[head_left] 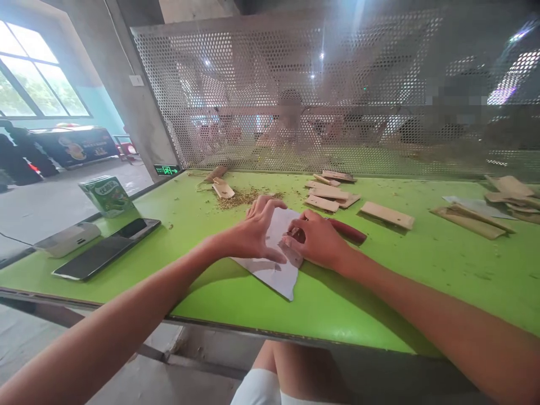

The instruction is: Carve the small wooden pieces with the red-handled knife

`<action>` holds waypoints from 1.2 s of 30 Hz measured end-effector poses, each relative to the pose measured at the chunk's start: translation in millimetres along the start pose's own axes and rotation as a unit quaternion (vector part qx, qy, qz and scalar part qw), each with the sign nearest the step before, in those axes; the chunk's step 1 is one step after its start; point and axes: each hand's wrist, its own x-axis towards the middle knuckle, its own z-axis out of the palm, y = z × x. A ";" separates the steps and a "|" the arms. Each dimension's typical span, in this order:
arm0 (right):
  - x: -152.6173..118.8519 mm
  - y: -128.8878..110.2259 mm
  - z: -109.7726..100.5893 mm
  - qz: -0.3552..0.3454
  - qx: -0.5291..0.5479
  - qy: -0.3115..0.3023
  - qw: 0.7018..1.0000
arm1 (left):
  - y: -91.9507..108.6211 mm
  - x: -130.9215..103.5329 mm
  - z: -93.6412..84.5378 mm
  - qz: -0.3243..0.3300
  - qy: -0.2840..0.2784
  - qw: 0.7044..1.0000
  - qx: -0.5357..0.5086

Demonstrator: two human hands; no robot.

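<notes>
Green bench [379, 292], seen from beside the worker. The left hand [257, 233] lies flat, grip released, pressing a white paper sheet [276, 270] near the front edge. The right hand [316, 239] is clenched on a red-handled tool [350, 232] over the sheet. Wooden pieces [386, 215] and shavings [238, 198] lie behind.

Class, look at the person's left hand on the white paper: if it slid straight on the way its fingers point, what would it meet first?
Most likely the right hand, which sits just past the left hand fingertips on the white paper; depth is unclear.
</notes>
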 end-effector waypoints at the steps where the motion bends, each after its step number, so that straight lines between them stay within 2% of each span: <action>1: -0.8 -1.9 0.0 -0.003 -0.003 0.000 1.000 | -1.8 -0.7 0.5 0.001 -0.022 1.000 -0.002; 5: -2.7 -4.8 0.9 -0.018 0.003 -0.003 1.000 | -7.5 -2.7 7.0 0.000 -0.098 0.995 -0.027; 9: -2.9 -3.1 1.7 -0.013 -0.004 0.015 1.000 | -10.4 -2.8 8.6 -0.026 -0.115 0.992 -0.037; 12: -2.9 -3.0 1.7 -0.045 0.009 0.010 0.999 | -9.6 -2.2 6.6 -0.030 -0.132 0.990 -0.024; 14: -2.1 -2.5 1.7 -0.034 -0.001 0.005 0.999 | -8.0 -1.8 5.2 -0.036 -0.143 0.989 -0.012; 17: -1.2 -1.8 2.0 -0.007 -0.030 0.013 0.999 | -5.5 -1.7 4.1 -0.046 -0.155 0.987 -0.007; 21: -2.2 -3.5 2.0 -0.051 0.001 0.003 0.999 | -3.9 -1.4 3.5 -0.046 -0.168 0.985 0.015; 25: -1.5 -3.4 0.6 -0.023 -0.010 0.019 1.000 | -3.5 -0.3 2.4 -0.038 -0.185 0.980 0.057; 28: -0.8 -1.7 -0.3 -0.044 0.013 0.002 0.999 | -2.5 0.5 1.3 -0.038 -0.188 0.980 0.060; 32: -1.2 -0.8 0.2 -0.007 -0.002 0.022 1.000 | -1.6 0.8 1.1 -0.054 -0.192 0.978 0.061; 36: -2.0 -2.1 0.4 -0.055 0.022 0.003 0.998 | -3.0 0.2 2.2 -0.050 -0.188 0.979 0.055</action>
